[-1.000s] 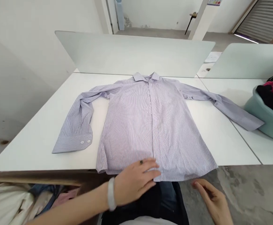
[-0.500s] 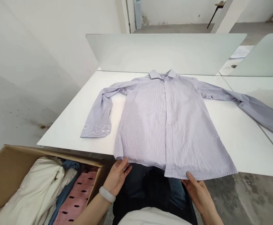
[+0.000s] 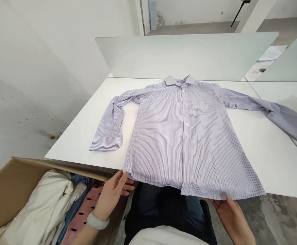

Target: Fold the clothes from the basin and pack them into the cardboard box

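Note:
A striped button-up shirt [image 3: 161,136], white with thin purple-blue lines, lies front side up with its collar at the far side. Its left-hand sleeve bends down toward the table's near edge; the other stretches out past the right edge of the view. At the hem's left corner, my left hand [image 3: 115,190] pinches the fabric between thumb and fingers, a pale bangle on its wrist. Farther right along the hem, my right hand [image 3: 232,217] grips the cloth, thumb on top and fingers underneath. The hem hangs slightly over the table edge.
The white table [image 3: 79,136] carries the shirt, with a frosted divider [image 3: 184,56] along its back. A cardboard box [image 3: 0,190] at the lower left holds a cream garment [image 3: 43,200], a blue one and a pink one [image 3: 84,211]. A white wall stands on the left.
My left hand has moved left to the hem's corner, and my right hand has slid right along the hem. The shirt's lower left edge, formerly curled, now lies flatter and spread wider.

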### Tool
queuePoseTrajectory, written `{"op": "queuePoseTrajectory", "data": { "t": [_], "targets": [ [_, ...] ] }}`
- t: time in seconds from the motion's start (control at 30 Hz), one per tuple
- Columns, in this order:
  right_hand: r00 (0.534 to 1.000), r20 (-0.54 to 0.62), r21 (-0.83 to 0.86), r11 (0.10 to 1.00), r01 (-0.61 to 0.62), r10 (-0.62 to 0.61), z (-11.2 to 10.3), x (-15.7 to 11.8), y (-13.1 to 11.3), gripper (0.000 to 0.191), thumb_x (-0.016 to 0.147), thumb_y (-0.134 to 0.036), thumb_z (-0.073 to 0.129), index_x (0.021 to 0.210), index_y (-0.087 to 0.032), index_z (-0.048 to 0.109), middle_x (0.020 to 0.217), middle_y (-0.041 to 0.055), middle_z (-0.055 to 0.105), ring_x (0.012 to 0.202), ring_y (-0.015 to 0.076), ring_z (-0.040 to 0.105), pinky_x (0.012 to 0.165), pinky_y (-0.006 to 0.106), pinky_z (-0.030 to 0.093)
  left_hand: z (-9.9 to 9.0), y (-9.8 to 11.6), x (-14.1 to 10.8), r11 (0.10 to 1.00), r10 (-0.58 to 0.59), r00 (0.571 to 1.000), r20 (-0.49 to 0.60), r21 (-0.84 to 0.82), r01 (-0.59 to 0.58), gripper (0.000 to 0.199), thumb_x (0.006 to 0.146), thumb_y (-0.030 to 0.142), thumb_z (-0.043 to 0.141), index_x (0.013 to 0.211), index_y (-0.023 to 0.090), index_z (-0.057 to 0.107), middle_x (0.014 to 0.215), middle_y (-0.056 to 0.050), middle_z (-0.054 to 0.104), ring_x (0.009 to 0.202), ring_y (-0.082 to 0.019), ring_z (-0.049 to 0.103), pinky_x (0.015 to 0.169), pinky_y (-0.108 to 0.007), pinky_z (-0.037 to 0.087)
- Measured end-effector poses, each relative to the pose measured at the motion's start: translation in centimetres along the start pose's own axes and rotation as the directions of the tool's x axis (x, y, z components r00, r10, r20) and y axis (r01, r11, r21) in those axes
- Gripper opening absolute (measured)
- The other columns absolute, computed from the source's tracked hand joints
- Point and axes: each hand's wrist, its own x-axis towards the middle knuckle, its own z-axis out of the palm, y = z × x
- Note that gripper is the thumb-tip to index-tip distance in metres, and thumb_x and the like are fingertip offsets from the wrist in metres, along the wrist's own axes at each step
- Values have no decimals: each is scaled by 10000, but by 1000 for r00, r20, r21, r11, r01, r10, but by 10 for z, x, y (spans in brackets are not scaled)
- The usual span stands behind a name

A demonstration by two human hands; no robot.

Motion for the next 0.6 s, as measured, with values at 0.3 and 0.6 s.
{"op": "queuePoseTrajectory", "data": {
  "t": [0.3, 0.6],
  "targets": [
    [900, -316, -181, 950, 253, -300, -33, 7, -27, 292, 741, -465, 664, 840, -191, 645, 842, 52, 644, 741, 177, 609, 704, 357, 519, -1, 28, 9, 584, 393, 901, -181, 807, -93, 307, 838, 515, 453, 778, 215, 475, 774, -22, 606, 671, -188, 586, 570, -260, 371],
    [860, -356, -228, 927, 299, -365, -33, 11, -38, 253, 659, -337, 754, 664, -176, 559, 699, -7, 534, 622, 119, 517, 625, 319, 494, -24, 21, 20, 990, 78, 996, -50, 125, -72, 574, 733, 503, 562, 1204, 195, 444, 749, -12, 649, 668, -219, 653, 517, -273, 487]
  ]
}}
